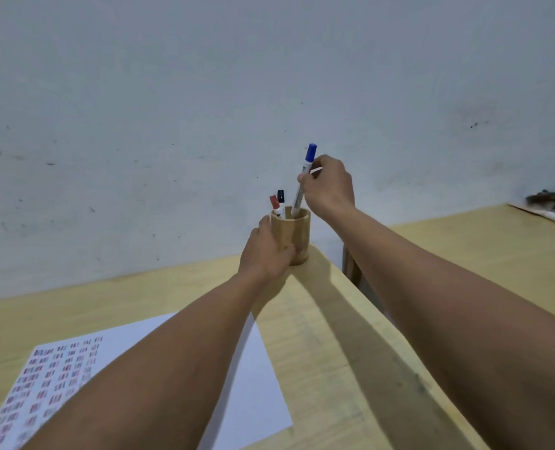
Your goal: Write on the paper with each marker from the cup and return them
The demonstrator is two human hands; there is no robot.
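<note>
A wooden cup stands at the far corner of the light wooden table, close to the wall. My left hand wraps around its left side. My right hand pinches a blue-capped white marker by its upper barrel; the marker stands tilted with its lower end inside the cup's rim. A red-capped marker and a black-capped marker stick up from the cup. A white sheet of paper lies near me at the lower left, covered on its left part with rows of small red and dark marks.
A grey-white scuffed wall rises right behind the table. A second wooden table stands to the right across a narrow gap. On its far right corner lie a dark object and a strip.
</note>
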